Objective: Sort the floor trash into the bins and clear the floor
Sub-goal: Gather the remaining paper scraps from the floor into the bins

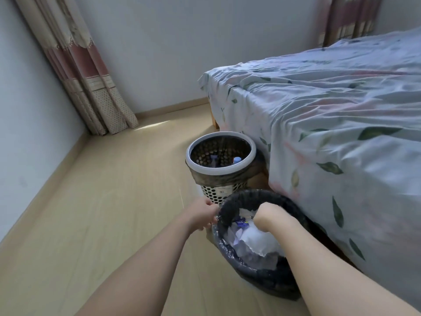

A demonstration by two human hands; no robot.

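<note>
Two bins stand beside the bed. The near bin (230, 201) is lined with a dark plastic bag and holds crumpled white paper (255, 240) and a small blue wrapper (242, 222). My left hand (202, 215) pinches the bag's edge at the bin's left rim. My right hand (267, 216) reaches down into this bin, its fingers bent downward and hidden behind the wrist, against the white paper. The far bin (193, 153), white with holes and a dark liner, holds bottles, one with a blue cap (237, 159).
The bed (330, 124) with a leaf-print sheet fills the right side, close against both bins. Bare wooden floor (109, 201) stretches left to the wall. A curtain (91, 87) hangs in the far left corner.
</note>
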